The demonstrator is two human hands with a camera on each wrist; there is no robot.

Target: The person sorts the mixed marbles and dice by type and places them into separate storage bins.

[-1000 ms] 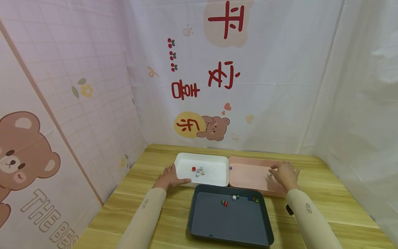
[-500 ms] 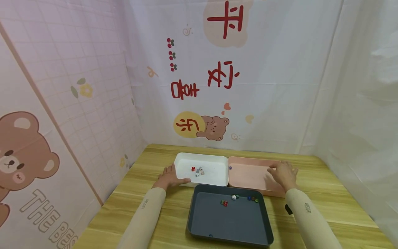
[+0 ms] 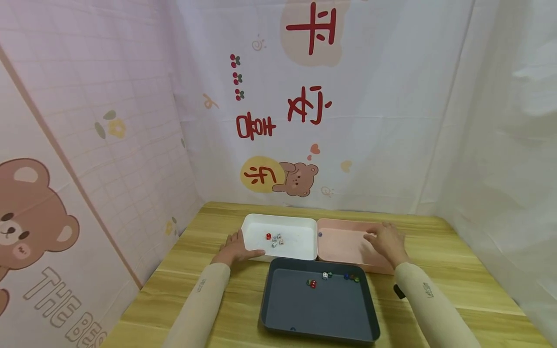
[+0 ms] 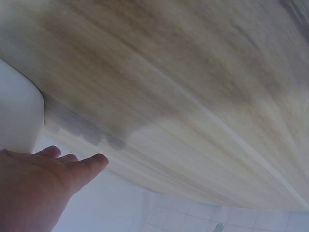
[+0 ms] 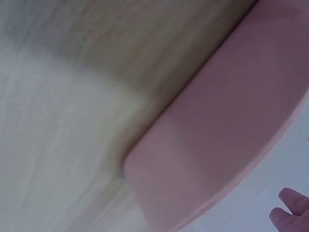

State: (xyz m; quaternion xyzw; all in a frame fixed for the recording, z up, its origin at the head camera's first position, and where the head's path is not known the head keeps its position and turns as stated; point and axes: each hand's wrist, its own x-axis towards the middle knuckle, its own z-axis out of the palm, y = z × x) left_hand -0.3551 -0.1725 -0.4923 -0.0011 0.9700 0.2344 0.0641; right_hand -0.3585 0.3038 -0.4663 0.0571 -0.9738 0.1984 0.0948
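My left hand (image 3: 232,249) lies at the left front corner of the white tray (image 3: 300,234), fingers spread and thumb along its front rim. In the left wrist view the fingers are straight beside the white tray's corner. A red die (image 3: 268,236) and several white dice (image 3: 277,239) sit in that tray. My right hand (image 3: 387,241) hovers over the right part of the pink tray (image 3: 344,241), fingers bent downward; whether anything is between them is hidden. A small bluish bead or marble (image 3: 320,234) lies near the pink tray's left wall.
A dark grey tray (image 3: 319,309) stands in front. It holds a red die (image 3: 313,284), a white die (image 3: 325,275) and several small coloured balls (image 3: 351,277). A black object (image 3: 398,291) shows by the right wrist. Printed curtains (image 3: 383,121) close the back and sides.
A small whitish thing seen at the right fingertips one second ago is out of sight now. The right hand has shifted slightly left over the pink tray. The left hand stays put.
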